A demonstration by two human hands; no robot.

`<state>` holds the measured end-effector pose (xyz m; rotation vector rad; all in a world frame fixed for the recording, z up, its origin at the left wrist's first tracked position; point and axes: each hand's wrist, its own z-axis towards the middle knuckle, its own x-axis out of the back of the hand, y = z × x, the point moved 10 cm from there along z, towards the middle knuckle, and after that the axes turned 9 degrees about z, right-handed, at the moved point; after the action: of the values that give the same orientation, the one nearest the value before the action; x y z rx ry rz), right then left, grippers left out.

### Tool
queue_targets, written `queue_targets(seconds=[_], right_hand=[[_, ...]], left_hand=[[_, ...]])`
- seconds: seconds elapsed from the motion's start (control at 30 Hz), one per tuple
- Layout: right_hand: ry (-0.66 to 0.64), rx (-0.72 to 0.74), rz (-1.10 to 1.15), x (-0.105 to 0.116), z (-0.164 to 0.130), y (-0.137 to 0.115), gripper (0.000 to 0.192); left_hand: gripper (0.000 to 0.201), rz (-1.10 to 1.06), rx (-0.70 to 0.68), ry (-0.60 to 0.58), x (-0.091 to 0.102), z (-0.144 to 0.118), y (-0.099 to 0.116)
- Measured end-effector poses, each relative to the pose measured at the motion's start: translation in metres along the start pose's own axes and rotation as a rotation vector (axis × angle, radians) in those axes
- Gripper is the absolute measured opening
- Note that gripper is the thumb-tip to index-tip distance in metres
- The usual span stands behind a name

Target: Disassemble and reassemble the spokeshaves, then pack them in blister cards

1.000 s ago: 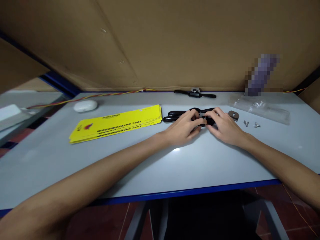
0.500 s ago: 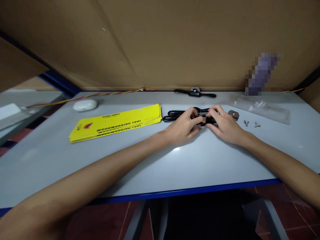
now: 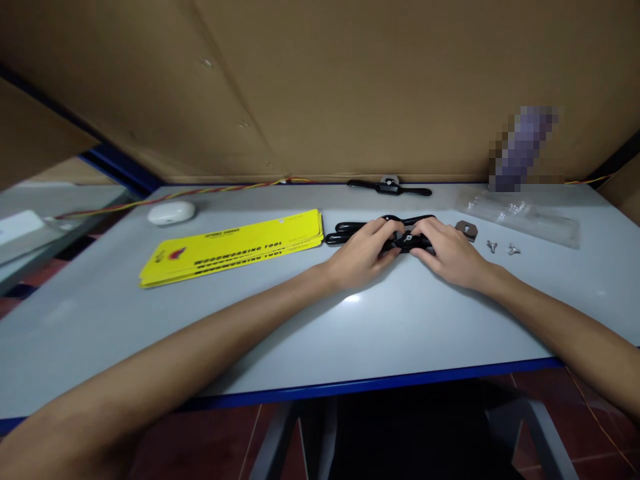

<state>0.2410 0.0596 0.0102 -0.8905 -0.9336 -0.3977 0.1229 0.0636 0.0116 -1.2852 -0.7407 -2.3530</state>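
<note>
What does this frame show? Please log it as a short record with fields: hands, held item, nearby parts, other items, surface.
left hand: left hand rests on the black tool bodies, fingers curled over them
right hand: right hand meets the left over the same pieces
grip state: both closed on the black tool bodies
nearby parts: metal plate, two wing screws, to the right
other items: yellow cards, white case, another black tool, plastic bag
surface: grey table, cardboard behind
</note>
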Motion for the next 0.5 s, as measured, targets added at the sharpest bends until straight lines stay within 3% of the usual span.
queue_targets(seconds=[0.27,0.5], right_hand=[[0.005,0.002,0.028,0.002,0.0,-0.001,0.013],[-0.012,0.04,0.05,-0.002,-0.003,-0.011,0.015]], left_hand=[[0.014,0.015,0.079,0.031,0.0,-0.003,-0.007],[0.03,0.013,0.115,0.021,0.0,-0.005,-0.01]])
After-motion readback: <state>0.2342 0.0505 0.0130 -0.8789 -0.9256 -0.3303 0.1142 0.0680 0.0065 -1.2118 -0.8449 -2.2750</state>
